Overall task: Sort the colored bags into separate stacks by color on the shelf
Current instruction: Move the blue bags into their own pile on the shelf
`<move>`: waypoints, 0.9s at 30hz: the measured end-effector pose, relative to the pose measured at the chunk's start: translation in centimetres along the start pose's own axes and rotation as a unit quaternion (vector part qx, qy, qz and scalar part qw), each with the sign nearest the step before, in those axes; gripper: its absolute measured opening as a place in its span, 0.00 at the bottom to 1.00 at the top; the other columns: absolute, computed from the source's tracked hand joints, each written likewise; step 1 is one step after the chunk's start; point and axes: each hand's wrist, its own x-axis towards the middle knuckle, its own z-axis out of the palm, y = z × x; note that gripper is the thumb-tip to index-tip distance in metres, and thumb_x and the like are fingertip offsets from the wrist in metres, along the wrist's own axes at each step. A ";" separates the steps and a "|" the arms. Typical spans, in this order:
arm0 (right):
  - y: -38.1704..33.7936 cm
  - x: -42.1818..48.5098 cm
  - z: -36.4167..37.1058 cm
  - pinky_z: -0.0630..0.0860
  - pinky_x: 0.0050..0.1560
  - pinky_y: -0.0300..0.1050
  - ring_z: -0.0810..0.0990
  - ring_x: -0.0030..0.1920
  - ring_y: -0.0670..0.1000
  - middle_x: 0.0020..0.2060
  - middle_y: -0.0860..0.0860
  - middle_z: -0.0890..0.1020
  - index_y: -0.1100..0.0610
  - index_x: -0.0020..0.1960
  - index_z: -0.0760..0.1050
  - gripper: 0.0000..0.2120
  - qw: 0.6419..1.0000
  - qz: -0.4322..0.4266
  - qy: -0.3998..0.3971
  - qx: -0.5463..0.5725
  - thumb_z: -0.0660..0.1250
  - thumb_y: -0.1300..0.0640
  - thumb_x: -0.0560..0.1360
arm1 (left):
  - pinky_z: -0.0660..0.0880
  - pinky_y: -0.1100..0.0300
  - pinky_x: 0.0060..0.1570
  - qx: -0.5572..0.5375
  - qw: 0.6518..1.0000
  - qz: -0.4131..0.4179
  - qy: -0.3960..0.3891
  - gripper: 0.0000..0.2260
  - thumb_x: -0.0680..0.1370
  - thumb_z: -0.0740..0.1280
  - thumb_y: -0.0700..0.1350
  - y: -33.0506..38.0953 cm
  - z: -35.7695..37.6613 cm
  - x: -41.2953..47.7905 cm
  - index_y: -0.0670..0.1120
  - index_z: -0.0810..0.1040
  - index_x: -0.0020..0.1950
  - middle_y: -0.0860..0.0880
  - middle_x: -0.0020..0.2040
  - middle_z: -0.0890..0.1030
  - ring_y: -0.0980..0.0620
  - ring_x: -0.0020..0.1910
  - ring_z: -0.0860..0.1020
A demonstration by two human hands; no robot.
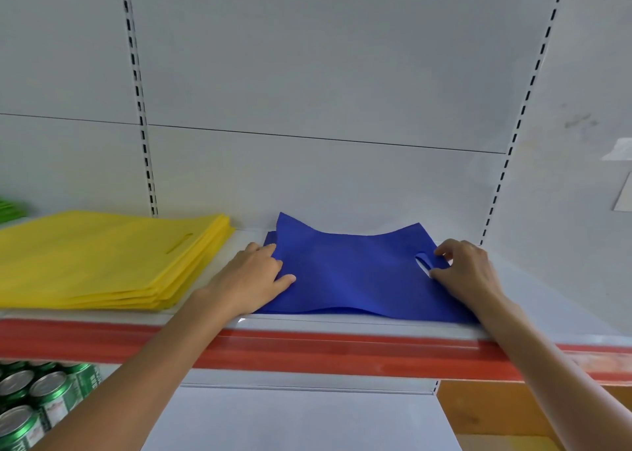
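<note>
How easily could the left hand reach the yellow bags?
Probably yes: the left hand holds the edge of the blue bags, and the yellow bags lie beside it on the same shelf, nothing between.

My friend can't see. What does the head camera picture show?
The left hand and right hand hold a blue bag on a shelf. A yellow stack lies left of it; green cans sit below.

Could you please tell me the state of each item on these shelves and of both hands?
Blue bag: wavy, not flattened, held at both ends.
Yellow bags: flat, neatly stacked.
Green cans: upright, packed together.
Left hand: grips bag's left edge.
Right hand: pinches bag by handle slot.
</note>
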 end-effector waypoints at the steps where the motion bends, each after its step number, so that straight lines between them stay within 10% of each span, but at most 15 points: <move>1: 0.0 0.0 0.0 0.67 0.44 0.45 0.75 0.52 0.59 0.53 0.57 0.77 0.58 0.56 0.76 0.15 1.000 -0.001 0.001 0.001 0.69 0.61 0.70 | 0.62 0.56 0.66 -0.024 1.000 0.000 0.007 0.22 0.81 0.53 0.56 0.0 0.0 0.0 0.43 0.73 0.64 0.43 0.69 0.66 0.47 0.68 0.62; 16: -3.7 -0.4 -4.8 0.73 0.48 0.49 0.76 0.51 0.59 0.53 0.53 0.81 0.54 0.57 0.78 0.13 0.998 -0.011 0.054 -0.032 0.65 0.58 0.73 | 0.67 0.54 0.62 -0.099 0.986 -0.005 0.131 0.22 0.79 0.56 0.57 -2.0 -4.5 -1.0 0.45 0.72 0.67 0.48 0.64 0.73 0.48 0.64 0.69; 27: -21.2 -5.2 -0.5 0.72 0.46 0.47 0.77 0.51 0.58 0.51 0.52 0.81 0.53 0.55 0.79 0.11 0.997 -0.040 0.054 -0.027 0.64 0.54 0.73 | 0.61 0.63 0.66 -0.234 0.958 -0.007 0.163 0.21 0.78 0.63 0.52 -20.7 -6.8 -7.9 0.48 0.70 0.70 0.54 0.70 0.69 0.56 0.69 0.67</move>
